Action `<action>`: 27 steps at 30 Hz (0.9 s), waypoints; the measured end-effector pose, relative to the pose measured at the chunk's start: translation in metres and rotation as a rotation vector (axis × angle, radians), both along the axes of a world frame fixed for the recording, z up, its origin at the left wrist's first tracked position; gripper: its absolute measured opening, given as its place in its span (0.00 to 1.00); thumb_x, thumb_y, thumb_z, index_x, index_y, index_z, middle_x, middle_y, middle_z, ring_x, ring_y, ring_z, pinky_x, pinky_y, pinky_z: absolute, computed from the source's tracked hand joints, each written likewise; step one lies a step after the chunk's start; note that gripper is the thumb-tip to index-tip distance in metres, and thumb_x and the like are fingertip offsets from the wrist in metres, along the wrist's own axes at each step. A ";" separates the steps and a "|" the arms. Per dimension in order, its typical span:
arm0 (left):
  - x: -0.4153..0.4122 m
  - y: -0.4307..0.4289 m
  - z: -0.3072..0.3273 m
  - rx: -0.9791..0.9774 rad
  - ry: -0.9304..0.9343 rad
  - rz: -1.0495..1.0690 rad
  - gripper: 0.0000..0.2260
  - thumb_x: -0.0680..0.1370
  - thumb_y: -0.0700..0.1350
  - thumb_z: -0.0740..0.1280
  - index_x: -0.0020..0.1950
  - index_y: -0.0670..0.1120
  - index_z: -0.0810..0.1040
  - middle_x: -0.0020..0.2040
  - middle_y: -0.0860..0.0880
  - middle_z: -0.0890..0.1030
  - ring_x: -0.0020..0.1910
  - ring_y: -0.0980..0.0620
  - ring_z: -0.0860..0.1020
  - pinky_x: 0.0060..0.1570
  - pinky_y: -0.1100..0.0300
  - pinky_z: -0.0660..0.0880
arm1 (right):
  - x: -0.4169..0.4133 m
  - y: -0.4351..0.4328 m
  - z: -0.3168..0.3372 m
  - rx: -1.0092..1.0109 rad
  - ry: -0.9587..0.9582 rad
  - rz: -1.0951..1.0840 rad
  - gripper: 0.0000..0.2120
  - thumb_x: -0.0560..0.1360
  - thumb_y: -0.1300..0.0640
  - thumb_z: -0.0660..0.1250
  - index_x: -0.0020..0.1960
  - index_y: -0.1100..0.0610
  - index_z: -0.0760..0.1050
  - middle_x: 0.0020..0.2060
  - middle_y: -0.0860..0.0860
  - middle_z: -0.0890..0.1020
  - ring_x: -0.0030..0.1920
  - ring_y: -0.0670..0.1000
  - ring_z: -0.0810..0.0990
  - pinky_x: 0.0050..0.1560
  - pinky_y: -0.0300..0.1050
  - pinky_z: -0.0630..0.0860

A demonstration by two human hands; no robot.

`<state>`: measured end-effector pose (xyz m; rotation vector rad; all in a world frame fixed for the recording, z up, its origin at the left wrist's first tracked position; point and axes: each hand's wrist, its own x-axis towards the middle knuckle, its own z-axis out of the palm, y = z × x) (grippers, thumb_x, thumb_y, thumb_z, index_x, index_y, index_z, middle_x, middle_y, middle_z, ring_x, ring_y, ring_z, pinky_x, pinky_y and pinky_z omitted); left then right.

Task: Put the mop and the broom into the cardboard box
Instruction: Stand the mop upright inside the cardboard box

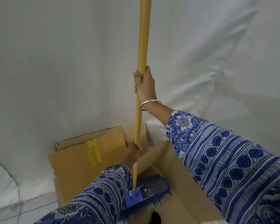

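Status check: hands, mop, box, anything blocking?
Both hands on mop handle: right hand high, left hand low. Mop head inside cardboard box. Broom not in view. Nothing blocking.

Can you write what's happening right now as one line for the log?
step: mop into box | right hand: high on mop handle | left hand: low on handle | mop head: inside cardboard box | broom: unseen

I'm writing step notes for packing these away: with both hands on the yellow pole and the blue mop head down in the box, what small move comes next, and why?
Probably lean the pole against a wall of the cardboard box and let go. The mop head seems to sit low inside already, while the right hand and the left hand both have a grip on the upright pole. No broom is in view, so that likely follows.
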<state>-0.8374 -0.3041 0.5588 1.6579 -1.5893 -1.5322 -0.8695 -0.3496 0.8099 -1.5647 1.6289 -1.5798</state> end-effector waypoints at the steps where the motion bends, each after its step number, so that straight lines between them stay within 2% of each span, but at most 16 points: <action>1: -0.008 -0.004 -0.006 0.018 -0.009 -0.001 0.08 0.79 0.42 0.62 0.56 0.40 0.71 0.40 0.47 0.73 0.39 0.51 0.73 0.43 0.57 0.70 | -0.008 -0.005 -0.008 0.014 0.008 0.014 0.08 0.79 0.55 0.57 0.45 0.59 0.63 0.28 0.53 0.68 0.30 0.55 0.69 0.31 0.59 0.74; 4: -0.037 -0.022 -0.022 0.069 -0.049 0.018 0.12 0.78 0.42 0.62 0.59 0.38 0.72 0.46 0.45 0.74 0.45 0.50 0.73 0.45 0.59 0.70 | -0.040 -0.024 -0.037 0.072 0.009 0.068 0.08 0.79 0.55 0.57 0.46 0.58 0.63 0.28 0.53 0.68 0.30 0.55 0.69 0.31 0.58 0.75; 7: -0.065 -0.040 -0.032 0.102 -0.091 0.073 0.12 0.78 0.42 0.63 0.59 0.38 0.73 0.45 0.46 0.75 0.43 0.51 0.73 0.43 0.60 0.70 | -0.070 -0.043 -0.068 0.129 0.018 0.121 0.08 0.79 0.54 0.57 0.46 0.58 0.63 0.28 0.50 0.68 0.30 0.54 0.70 0.31 0.58 0.75; 9: -0.079 -0.049 -0.038 0.120 -0.112 0.133 0.12 0.78 0.41 0.64 0.59 0.37 0.74 0.47 0.43 0.78 0.45 0.50 0.75 0.44 0.60 0.71 | -0.084 -0.051 -0.085 0.150 0.014 0.156 0.07 0.79 0.54 0.57 0.46 0.57 0.63 0.28 0.48 0.68 0.28 0.53 0.69 0.32 0.57 0.75; 13: -0.094 -0.059 -0.047 0.150 -0.189 0.238 0.13 0.77 0.42 0.64 0.60 0.39 0.74 0.56 0.40 0.80 0.55 0.43 0.78 0.48 0.55 0.74 | -0.104 -0.067 -0.107 0.191 -0.019 0.238 0.06 0.79 0.55 0.57 0.46 0.57 0.63 0.28 0.47 0.68 0.29 0.52 0.69 0.33 0.55 0.75; 17: -0.102 -0.069 -0.052 0.165 -0.253 0.308 0.15 0.77 0.43 0.64 0.62 0.39 0.73 0.58 0.39 0.79 0.56 0.41 0.78 0.52 0.50 0.76 | -0.113 -0.083 -0.112 0.202 -0.040 0.338 0.05 0.79 0.56 0.58 0.47 0.57 0.63 0.28 0.47 0.68 0.27 0.49 0.68 0.33 0.48 0.72; 21: -0.102 -0.071 -0.051 0.147 -0.286 0.325 0.14 0.77 0.41 0.63 0.62 0.38 0.73 0.55 0.39 0.80 0.54 0.41 0.79 0.46 0.53 0.74 | -0.113 -0.088 -0.109 0.187 -0.038 0.398 0.06 0.79 0.58 0.58 0.47 0.58 0.62 0.28 0.47 0.67 0.26 0.47 0.68 0.30 0.43 0.70; 23: -0.099 -0.070 -0.052 0.132 -0.295 0.324 0.12 0.77 0.41 0.63 0.59 0.38 0.74 0.55 0.39 0.80 0.53 0.41 0.79 0.43 0.55 0.72 | -0.111 -0.087 -0.107 0.178 -0.031 0.432 0.06 0.79 0.58 0.58 0.47 0.58 0.62 0.28 0.46 0.67 0.27 0.47 0.67 0.30 0.43 0.70; 27: -0.092 -0.068 -0.051 0.128 -0.298 0.331 0.11 0.78 0.40 0.63 0.58 0.37 0.74 0.55 0.37 0.80 0.52 0.40 0.78 0.43 0.54 0.71 | -0.105 -0.082 -0.102 0.172 -0.016 0.478 0.06 0.79 0.58 0.58 0.47 0.58 0.62 0.28 0.46 0.66 0.28 0.50 0.68 0.33 0.52 0.74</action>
